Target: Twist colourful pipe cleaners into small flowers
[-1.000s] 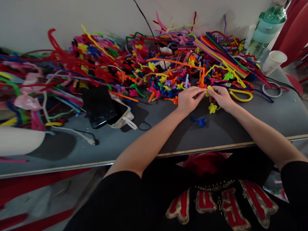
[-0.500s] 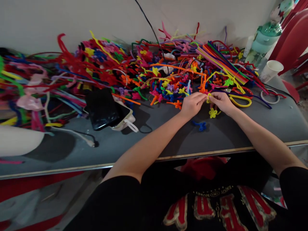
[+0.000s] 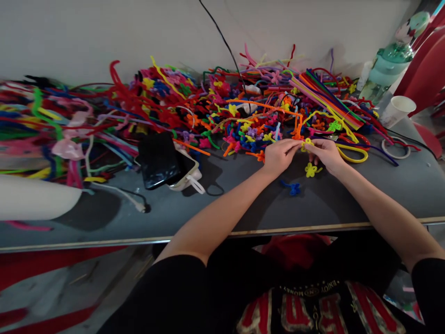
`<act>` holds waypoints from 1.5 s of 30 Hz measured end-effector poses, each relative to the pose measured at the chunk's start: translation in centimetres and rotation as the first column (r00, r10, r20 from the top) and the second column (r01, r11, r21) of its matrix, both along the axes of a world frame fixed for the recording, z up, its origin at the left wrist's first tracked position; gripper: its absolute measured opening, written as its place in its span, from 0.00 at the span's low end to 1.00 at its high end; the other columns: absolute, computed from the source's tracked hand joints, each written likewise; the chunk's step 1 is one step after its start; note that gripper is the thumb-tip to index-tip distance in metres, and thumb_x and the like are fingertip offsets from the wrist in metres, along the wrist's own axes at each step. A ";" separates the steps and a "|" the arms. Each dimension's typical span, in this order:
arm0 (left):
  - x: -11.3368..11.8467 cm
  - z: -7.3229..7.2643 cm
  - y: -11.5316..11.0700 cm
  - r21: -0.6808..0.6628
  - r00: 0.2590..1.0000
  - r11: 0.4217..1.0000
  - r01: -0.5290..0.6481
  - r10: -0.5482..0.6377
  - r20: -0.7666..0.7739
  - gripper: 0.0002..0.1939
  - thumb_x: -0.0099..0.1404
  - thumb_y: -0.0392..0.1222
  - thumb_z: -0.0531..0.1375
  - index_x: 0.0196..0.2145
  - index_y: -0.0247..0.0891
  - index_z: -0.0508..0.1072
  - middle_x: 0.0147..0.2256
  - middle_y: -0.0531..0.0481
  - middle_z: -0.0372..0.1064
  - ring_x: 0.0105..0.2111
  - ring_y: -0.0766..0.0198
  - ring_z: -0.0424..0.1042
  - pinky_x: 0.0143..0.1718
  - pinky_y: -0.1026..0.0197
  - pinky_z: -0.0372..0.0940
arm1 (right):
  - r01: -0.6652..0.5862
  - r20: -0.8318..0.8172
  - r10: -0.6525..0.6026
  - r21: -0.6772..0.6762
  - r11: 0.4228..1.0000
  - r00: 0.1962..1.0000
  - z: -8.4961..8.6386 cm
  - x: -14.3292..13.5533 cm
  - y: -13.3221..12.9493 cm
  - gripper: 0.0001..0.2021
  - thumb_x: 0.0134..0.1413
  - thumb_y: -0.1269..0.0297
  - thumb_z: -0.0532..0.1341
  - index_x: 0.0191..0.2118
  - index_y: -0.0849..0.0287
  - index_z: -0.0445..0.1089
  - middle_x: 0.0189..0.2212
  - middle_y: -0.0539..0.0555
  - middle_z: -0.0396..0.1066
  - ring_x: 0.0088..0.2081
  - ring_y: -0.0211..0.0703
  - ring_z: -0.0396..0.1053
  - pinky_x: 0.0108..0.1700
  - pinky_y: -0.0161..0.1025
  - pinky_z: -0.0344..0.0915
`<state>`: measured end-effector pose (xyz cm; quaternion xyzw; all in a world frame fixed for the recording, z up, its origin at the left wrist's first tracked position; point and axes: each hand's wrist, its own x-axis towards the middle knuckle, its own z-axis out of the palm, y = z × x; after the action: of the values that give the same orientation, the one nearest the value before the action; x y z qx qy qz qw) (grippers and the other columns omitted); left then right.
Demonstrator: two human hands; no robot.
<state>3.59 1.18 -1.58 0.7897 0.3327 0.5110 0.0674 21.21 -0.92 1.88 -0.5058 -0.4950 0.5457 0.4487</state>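
Between my two hands is a yellow pipe-cleaner flower (image 3: pixel 307 144), held just above the grey table. My left hand (image 3: pixel 281 155) pinches it from the left with thumb and fingertips. From the other side my right hand (image 3: pixel 326 153) grips it, thumb on top and fingers partly hidden beneath. A second yellow flower (image 3: pixel 311 170) lies on the table just below my right hand. Closer to me rests a blue pipe-cleaner flower (image 3: pixel 294 188) with a short stem. Yellow-handled scissors (image 3: pixel 354 155) lie right of my right hand.
A tangled heap of coloured pipe cleaners (image 3: pixel 156 99) runs along the wall. To the left lie a black phone (image 3: pixel 158 162), a white cable (image 3: pixel 128 199) and a white rounded object (image 3: pixel 34 197). At right stand a paper cup (image 3: pixel 399 111) and a green bottle (image 3: pixel 389 69). A tape ring (image 3: pixel 396 148) lies nearby.
The view has shifted slightly, so the table things appear further right. The yellow flower between my hands is turned and shows more of its petals. Both hands still hold it.
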 end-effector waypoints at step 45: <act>-0.3 0.2 -1.1 0.371 0.920 0.927 0.062 0.091 -0.382 0.15 0.74 0.37 0.52 0.39 0.34 0.78 0.32 0.47 0.79 0.29 0.63 0.78 0.28 0.63 0.67 | -0.194 0.185 0.168 0.132 0.972 0.968 0.5 1.3 -1.0 0.15 0.48 0.57 0.70 0.24 0.61 0.67 0.12 0.43 0.62 0.15 0.27 0.56 0.20 0.29 0.49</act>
<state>3.27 0.05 -1.35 0.8714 0.2413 0.3972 -0.1568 22.54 -1.88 2.34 -0.4688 -0.6157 0.5000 0.3887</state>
